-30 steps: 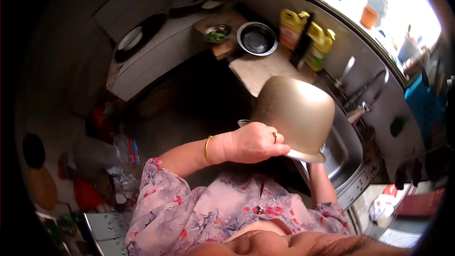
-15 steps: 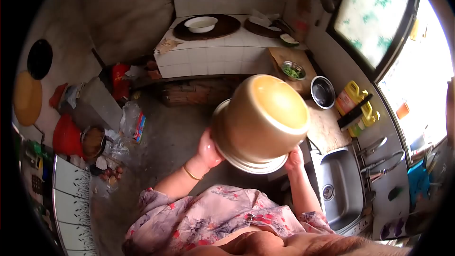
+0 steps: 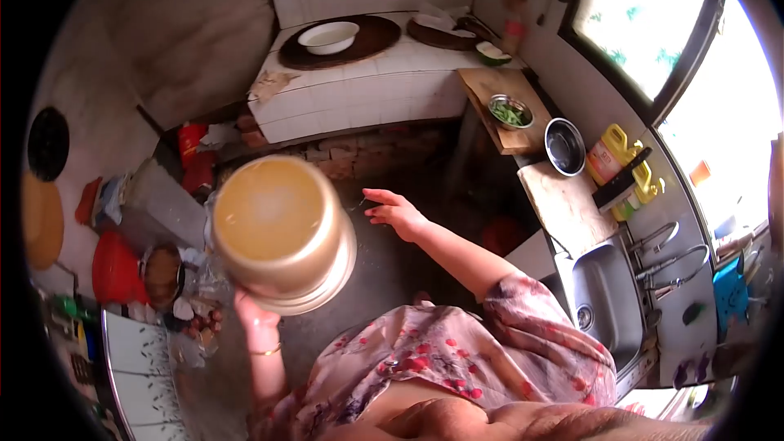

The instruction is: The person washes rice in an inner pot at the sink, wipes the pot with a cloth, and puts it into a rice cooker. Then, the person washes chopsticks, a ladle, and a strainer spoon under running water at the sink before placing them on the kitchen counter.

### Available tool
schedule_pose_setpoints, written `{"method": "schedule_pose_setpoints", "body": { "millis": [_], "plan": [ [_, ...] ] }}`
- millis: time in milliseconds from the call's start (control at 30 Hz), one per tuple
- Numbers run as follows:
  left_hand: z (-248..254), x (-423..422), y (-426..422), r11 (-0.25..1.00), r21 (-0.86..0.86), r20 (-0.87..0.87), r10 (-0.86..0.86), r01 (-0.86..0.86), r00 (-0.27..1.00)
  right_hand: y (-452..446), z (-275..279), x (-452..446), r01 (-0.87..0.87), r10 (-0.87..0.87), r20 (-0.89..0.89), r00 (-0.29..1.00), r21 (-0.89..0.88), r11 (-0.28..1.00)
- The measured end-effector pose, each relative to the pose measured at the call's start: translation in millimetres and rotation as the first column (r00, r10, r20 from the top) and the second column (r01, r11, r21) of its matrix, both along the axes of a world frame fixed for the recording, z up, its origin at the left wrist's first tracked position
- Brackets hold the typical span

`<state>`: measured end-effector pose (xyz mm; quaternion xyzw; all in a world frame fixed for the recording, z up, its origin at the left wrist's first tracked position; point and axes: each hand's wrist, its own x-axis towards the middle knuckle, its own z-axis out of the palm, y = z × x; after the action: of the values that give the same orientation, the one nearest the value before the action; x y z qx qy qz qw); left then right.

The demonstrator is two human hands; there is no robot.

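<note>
A tan bucket-like tub (image 3: 278,212) with a pale flared rim is tilted upside down, its yellowish base facing me. Its rim is held from the near left side by my left hand (image 3: 257,310), which wears a gold bangle; most of those fingers are hidden behind the tub. To the right of the tub, my right hand (image 3: 396,214) reaches out over the floor, fingers apart, touching nothing.
At right are a steel sink (image 3: 604,302), a cleaver (image 3: 625,178), yellow oil jugs (image 3: 608,155), a dark bowl (image 3: 565,147) and a bowl of greens (image 3: 510,112). A white basin (image 3: 328,37) stands on the tiled stove (image 3: 359,94). Bags and a red bucket (image 3: 118,265) crowd the left.
The tub has moved left in my left hand, its base turning further toward me. My right hand has let go of the rim and now hangs apart from it. The view has shifted slightly.
</note>
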<state>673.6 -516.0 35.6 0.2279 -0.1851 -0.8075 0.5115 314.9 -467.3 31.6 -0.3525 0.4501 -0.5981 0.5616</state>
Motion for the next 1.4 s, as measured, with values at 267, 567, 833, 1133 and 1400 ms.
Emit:
{"method": "schedule_pose_setpoints", "body": {
  "millis": [267, 567, 833, 1133, 1400],
  "plan": [
    [-31.5, 72.4, -57.4, 0.89, -0.13, 0.302, 0.455, -0.437, 0.837, -57.5, -117.9, -144.8, 0.196, -0.043, -0.399, 0.916, 0.351, 0.916],
    [6.5, 26.9, -82.8, 0.726, -0.058, 0.255, 0.675, -0.686, 0.692, -202.4, -180.7, -273.5, 0.226, 0.197, -0.898, 0.393, 0.302, 0.926],
    [12.9, 2.1, -134.3, 0.693, -0.159, 0.263, 0.717, -0.704, 0.646, -393.0, -88.7, -215.2, -0.169, 0.254, -0.835, 0.488, 0.196, 0.966],
    [-7.5, -17.1, -274.6, 0.629, 0.009, 0.203, 0.76, -0.777, 0.617, -572.8, -54.2, -167.4, -0.318, 0.275, -0.901, 0.336, 0.167, 0.933],
    [-28.7, -31.9, -410.1, 0.67, -0.005, 0.274, 0.715, -0.743, 0.643, -746.5, -74.2, -140.5, -0.131, 0.133, -0.983, 0.123, 0.116, 0.984]
  ]
}}
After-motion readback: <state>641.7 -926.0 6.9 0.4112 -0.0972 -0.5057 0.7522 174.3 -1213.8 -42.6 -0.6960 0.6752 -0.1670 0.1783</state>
